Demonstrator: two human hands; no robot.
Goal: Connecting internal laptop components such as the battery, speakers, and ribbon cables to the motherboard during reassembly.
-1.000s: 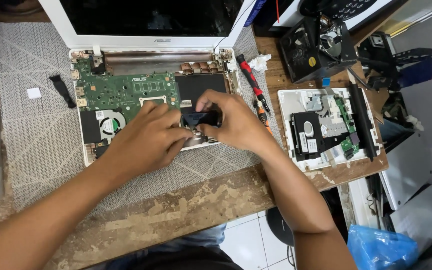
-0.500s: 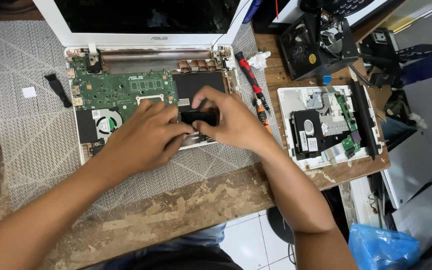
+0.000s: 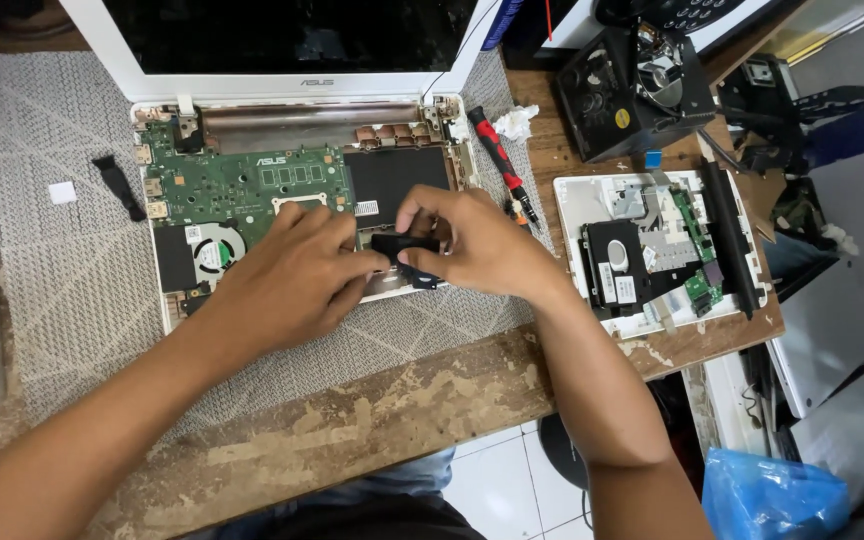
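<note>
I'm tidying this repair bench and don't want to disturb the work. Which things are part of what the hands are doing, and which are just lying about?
In use:
left hand
right hand
small black part, held between both hands
opened white laptop

Lying about:
red-handled screwdriver
second opened device
black strip on the grey mat
crumpled tissue
blue bag

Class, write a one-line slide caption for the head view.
Both hands, left hand and right hand, grip a small black part over an opened white laptop.
</note>
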